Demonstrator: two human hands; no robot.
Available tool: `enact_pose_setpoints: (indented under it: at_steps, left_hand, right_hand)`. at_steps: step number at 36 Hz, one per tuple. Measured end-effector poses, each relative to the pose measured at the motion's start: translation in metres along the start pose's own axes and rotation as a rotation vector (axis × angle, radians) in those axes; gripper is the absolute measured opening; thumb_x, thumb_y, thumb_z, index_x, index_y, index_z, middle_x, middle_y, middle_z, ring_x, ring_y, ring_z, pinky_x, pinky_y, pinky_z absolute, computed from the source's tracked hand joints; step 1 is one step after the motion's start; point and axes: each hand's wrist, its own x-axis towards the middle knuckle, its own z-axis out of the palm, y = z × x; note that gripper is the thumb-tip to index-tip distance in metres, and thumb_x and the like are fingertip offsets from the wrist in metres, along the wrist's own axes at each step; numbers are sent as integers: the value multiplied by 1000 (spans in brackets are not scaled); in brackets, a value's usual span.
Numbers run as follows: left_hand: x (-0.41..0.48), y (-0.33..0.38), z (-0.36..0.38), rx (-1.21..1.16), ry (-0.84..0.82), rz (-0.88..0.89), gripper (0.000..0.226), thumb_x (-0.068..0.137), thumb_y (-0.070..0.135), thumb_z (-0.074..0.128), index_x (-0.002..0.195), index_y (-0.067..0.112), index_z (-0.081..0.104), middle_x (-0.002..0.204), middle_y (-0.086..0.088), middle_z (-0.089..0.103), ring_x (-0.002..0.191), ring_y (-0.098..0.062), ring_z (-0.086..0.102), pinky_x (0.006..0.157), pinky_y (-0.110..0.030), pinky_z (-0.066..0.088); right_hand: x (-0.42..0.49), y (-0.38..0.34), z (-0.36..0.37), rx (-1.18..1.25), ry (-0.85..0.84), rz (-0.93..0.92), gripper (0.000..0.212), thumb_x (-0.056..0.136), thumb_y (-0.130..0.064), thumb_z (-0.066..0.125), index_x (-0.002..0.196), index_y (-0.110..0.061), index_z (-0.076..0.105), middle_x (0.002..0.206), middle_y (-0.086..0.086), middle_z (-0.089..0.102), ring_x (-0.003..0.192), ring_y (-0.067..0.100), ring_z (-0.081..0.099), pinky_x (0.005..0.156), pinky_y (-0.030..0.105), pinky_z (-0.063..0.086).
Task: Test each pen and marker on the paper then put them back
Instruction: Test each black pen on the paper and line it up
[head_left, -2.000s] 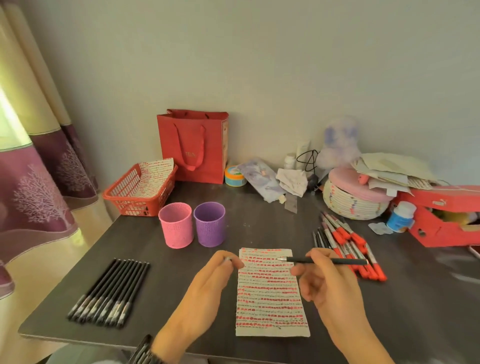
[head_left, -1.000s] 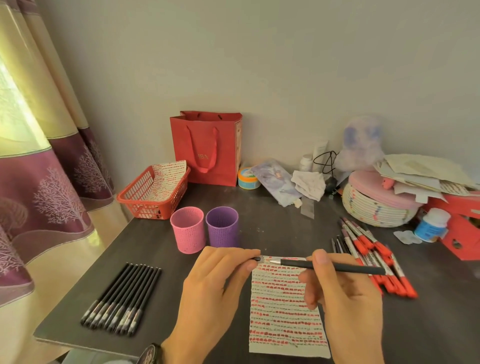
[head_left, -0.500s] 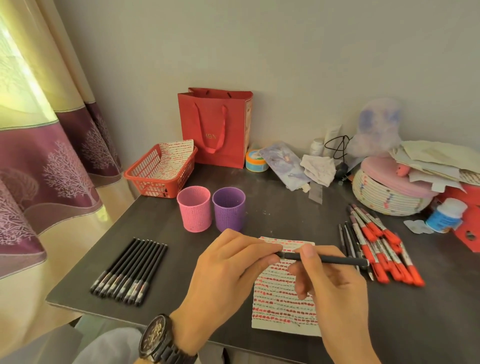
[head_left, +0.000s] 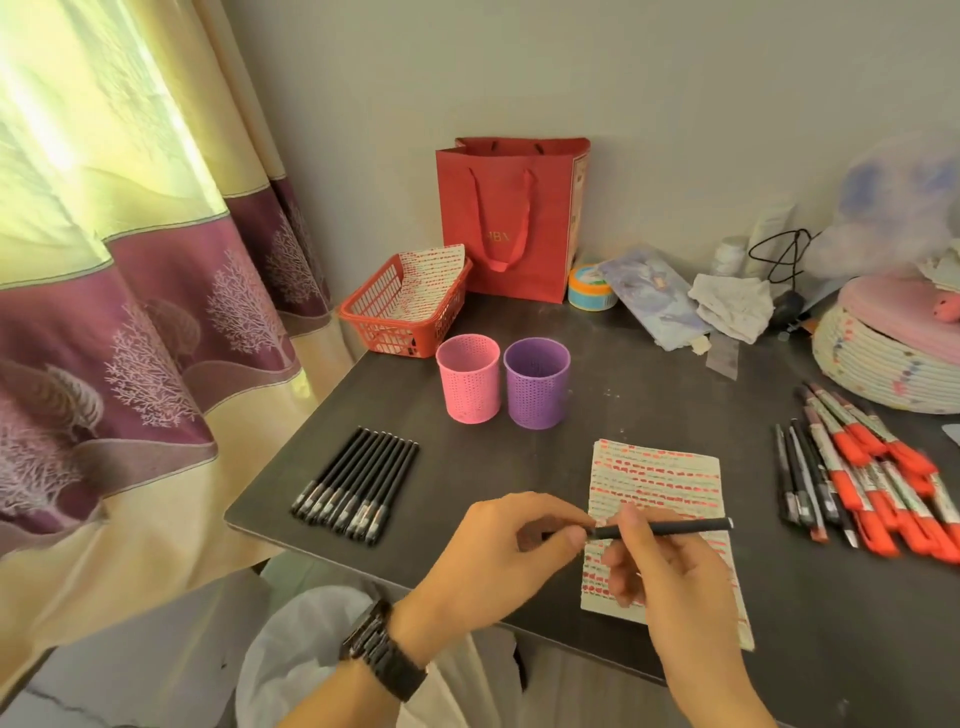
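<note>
A black pen (head_left: 675, 528) lies level above the near part of the paper (head_left: 654, 478), which is covered in rows of red and dark marks. My right hand (head_left: 670, 587) pinches its barrel. My left hand (head_left: 498, 556) grips the pen's left end, where the cap sits; the tip is hidden by my fingers. Several capped black pens (head_left: 358, 486) lie in a neat row at the table's left. At the right lies a loose heap of red-capped markers (head_left: 878, 483) beside a few black pens (head_left: 800, 478).
A pink cup (head_left: 468, 378) and a purple cup (head_left: 536, 381) stand behind the paper. Further back are a red basket (head_left: 387, 322) holding marked paper, a red gift bag (head_left: 511, 218) and a woven basket (head_left: 883, 358) amid clutter. A curtain (head_left: 119, 291) hangs at the left.
My left hand came to the pen's bare tip and closed over that end, covering it. Both hands drew nearer to me with the pen; my view swung left and down.
</note>
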Motion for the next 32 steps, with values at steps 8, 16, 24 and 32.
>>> enact_pose_setpoints:
  at_steps: [8, 16, 24, 32]
  left_hand:
    - [-27, -41, -64, 62, 119, -146, 17, 94, 30, 70, 106, 42, 74, 98, 24, 69, 96, -2, 63, 84, -18, 49]
    - [-50, -124, -158, 313, 741, -468, 12, 95, 35, 67, 105, 38, 74, 97, 13, 66, 84, 3, 59, 68, -8, 38]
    - [-57, -170, -170, 472, 642, -664, 18, 93, 43, 66, 104, 36, 79, 84, 13, 63, 85, -11, 61, 79, -30, 53]
    - [-59, -188, -164, 371, 658, -687, 29, 96, 53, 58, 103, 35, 80, 87, 12, 69, 84, -14, 59, 77, -31, 45]
  right_hand:
    - [6, 23, 30, -339, -286, -68, 43, 70, -63, 65, 108, -43, 64, 91, -17, 76, 82, 6, 73, 67, 22, 58]
    - [14, 59, 73, -889, -437, -388, 53, 87, -73, 42, 134, -49, 40, 140, -39, 26, 135, -17, 19, 102, 9, 28]
    - [18, 86, 85, -1168, -485, -390, 80, 83, -81, 9, 150, -42, 30, 166, -18, 9, 153, 5, -1, 117, 23, 18]
    - [20, 87, 77, -1097, -498, -405, 52, 94, -68, 33, 140, -44, 43, 161, -24, 20, 150, -1, 6, 115, 22, 26]
